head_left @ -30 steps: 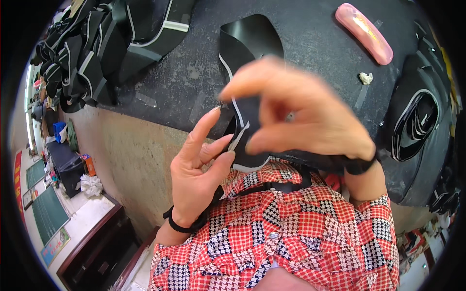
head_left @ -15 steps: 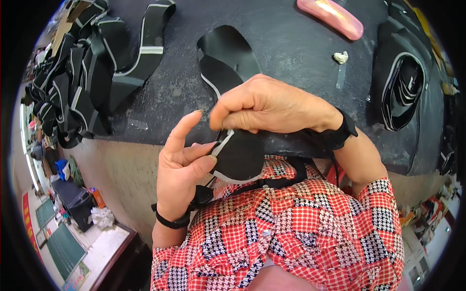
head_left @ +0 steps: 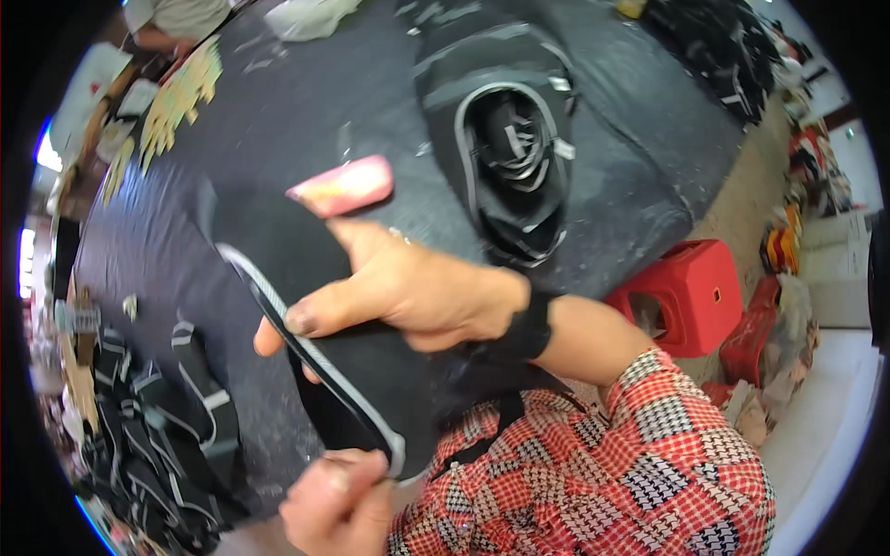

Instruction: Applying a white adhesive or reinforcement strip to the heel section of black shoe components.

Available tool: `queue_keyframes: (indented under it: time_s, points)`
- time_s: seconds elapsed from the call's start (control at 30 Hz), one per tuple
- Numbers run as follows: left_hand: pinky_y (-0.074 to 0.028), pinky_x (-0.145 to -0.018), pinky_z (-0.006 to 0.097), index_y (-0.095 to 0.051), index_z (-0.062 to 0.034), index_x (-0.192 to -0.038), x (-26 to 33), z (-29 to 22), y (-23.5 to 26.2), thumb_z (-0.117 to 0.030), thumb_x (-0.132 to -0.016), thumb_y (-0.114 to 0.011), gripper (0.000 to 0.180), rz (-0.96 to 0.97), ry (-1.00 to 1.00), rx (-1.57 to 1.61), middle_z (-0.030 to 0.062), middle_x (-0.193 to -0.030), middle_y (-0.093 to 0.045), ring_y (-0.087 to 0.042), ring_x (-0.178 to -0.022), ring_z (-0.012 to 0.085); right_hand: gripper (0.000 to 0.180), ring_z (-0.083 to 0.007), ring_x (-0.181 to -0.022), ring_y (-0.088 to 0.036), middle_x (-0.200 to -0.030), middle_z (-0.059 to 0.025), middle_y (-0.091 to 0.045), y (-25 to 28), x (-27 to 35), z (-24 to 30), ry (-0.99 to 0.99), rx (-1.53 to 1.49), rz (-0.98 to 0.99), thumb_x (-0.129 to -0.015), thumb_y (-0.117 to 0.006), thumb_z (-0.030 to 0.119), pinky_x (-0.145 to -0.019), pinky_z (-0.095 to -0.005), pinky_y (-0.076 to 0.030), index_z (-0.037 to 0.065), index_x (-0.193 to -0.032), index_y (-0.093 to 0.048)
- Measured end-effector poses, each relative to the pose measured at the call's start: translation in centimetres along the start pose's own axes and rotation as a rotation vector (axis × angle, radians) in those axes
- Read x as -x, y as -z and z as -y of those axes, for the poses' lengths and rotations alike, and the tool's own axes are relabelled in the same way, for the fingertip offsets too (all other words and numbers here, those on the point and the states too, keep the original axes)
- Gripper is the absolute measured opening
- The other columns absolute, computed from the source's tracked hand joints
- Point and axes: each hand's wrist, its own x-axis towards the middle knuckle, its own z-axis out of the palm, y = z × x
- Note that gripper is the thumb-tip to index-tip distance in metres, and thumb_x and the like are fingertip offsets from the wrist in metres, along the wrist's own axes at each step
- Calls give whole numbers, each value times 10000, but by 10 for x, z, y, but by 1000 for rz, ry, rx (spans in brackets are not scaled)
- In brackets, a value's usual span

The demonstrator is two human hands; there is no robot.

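Observation:
A long black fabric strip [head_left: 278,227] with a pale grey edging slants across the middle, held in both hands above the table. My right hand [head_left: 399,287] grips it partway along; the thumb lies on the edging and the fingers reach underneath. At the strip's lower end my left hand [head_left: 338,496] is closed, pinching the corner of the edging. The strip's far end is blurred, and its underside is mostly hidden.
Past my right hand a pink case [head_left: 352,185] lies on the dark table [head_left: 306,111]. Coiled black edged fabric [head_left: 514,139] stands at the back. Similar strips [head_left: 148,445] heap at lower left. A red stool [head_left: 691,292] is to the right. Someone's arm [head_left: 153,39] shows far left.
The view has swung to the right. My right hand has moved from pinching near the left hand to gripping farther up the strip, which is now drawn out between both hands.

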Motion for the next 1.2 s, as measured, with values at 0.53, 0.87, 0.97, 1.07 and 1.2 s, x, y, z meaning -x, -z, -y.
queue_keyframes:
  time_s: [0.53, 0.87, 0.97, 1.07, 1.2]
  points:
    - [-407, -564, 308, -531, -97, -1188, -104, 17, -199, 41, -681, -619, 532, 429, -324, -251, 61, -623, -496, -464, -551, 211, 188, -118, -916, -568, -1021, -48, -597, 183, 156, 90, 417, 43, -546, -850, -548, 49, -844, -256, -453, 23, -1034, -526]
    - [-406, -843, 346, -487, -41, -1182, -103, 28, -150, -185, -756, -655, 480, 310, -265, 91, 130, -1042, -575, -534, -959, 280, 282, -120, -818, -515, -927, -72, -560, 190, 130, 103, 425, 899, -1169, -785, -590, 63, -733, -257, -425, -22, -1036, -493]
    - [-454, -858, 298, -568, -27, -1084, -78, 23, -69, -66, -753, -646, 342, 295, 87, 147, 80, -1072, -607, -594, -956, 180, 313, -135, -836, -504, -935, -88, -537, 152, 138, 101, 575, 1339, -1289, -777, -572, 43, -765, -257, -423, -1, -1065, -456]
    - [-492, -794, 389, -440, -18, -1109, -69, -6, 17, 83, -697, -551, 438, -108, 47, 493, 190, -936, -619, -611, -859, 252, 311, -125, -801, -506, -885, -77, -530, 51, 115, 98, 591, 961, -673, -773, -565, 22, -698, -238, -439, 15, -1063, -451]
    - [-478, -645, 363, -330, -63, -1133, -60, -48, 78, -309, -797, -634, 516, -298, -316, 587, 162, -900, -607, -558, -772, 244, 319, -136, -683, -488, -818, -63, -495, -63, 73, 64, 760, 838, 115, -734, -601, 7, -576, -235, -432, 24, -1012, -445]
